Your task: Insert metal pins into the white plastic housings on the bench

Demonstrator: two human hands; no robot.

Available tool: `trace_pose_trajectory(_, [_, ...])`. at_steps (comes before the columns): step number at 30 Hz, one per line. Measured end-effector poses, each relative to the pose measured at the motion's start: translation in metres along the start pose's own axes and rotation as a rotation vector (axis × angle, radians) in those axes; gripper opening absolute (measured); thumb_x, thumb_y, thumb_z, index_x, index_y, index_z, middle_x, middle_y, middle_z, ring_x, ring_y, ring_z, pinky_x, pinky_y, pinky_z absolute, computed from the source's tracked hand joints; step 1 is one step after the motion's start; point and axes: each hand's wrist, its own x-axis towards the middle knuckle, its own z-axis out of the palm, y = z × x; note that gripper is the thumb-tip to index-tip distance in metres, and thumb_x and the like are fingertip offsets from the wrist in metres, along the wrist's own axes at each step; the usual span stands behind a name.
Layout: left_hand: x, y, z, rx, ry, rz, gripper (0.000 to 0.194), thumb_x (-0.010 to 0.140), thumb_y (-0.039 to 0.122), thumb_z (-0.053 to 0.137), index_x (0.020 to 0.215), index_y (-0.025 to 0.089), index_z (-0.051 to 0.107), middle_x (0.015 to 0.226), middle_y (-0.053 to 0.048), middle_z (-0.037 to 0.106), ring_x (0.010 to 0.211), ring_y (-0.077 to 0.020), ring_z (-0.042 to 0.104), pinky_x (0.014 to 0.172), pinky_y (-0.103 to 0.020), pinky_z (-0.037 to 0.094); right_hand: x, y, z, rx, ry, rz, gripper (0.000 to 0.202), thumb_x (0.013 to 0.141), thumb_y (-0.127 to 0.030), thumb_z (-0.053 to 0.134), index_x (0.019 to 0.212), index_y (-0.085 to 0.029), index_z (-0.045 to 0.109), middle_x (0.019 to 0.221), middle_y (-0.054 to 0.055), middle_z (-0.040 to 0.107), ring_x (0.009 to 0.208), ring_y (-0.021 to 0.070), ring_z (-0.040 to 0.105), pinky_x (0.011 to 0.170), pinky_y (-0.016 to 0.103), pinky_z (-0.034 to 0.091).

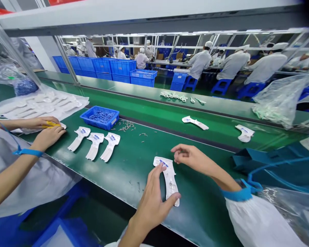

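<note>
A white plastic pistol-shaped shell [169, 178] with blue marks lies flat on the green belt [134, 164] in front of me. My left hand [151, 202] holds it down, thumb at its lower end and fingertips on its upper left edge. My right hand [192, 157] hovers just right of the shell's top, its fingers pinched together. I see nothing between them.
A co-worker's hands [45, 135] work at the left with a yellow tool, beside three white shells [95, 145] in a row. Behind these are a blue tray [100, 117] of small parts and loose screws [126, 126]. More shells [195, 122] and a plastic bag [280, 101] lie farther back.
</note>
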Motion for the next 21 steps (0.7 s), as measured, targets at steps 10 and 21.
trace_pose_trajectory(10, [-0.001, -0.001, 0.0, 0.037, 0.025, 0.049, 0.075, 0.09, 0.03, 0.065, 0.15, 0.033, 0.019, 0.135, -0.007, 0.052, 0.13, -0.0252, 0.047, 0.111, -0.047, 0.037, -0.065, 0.004, 0.025, -0.003, 0.055, 0.127, 0.042, 0.086, -0.04, 0.062, 0.122, -0.019, 0.06, 0.093, 0.006, 0.072, 0.083, 0.0198, 0.066, 0.077, 0.032, 0.051])
trace_pose_trajectory(21, [0.001, 0.001, 0.006, -0.089, 0.186, 0.096, 0.046, 0.095, 0.026, 0.058, 0.138, 0.024, 0.039, 0.1, -0.002, 0.068, 0.098, -0.0178, 0.064, 0.098, -0.039, 0.046, -0.063, -0.014, 0.056, 0.112, 0.049, 0.071, 0.028, 0.084, -0.047, 0.067, 0.081, -0.019, 0.066, 0.077, 0.003, 0.068, 0.071, 0.0171, 0.061, 0.063, 0.026, 0.045])
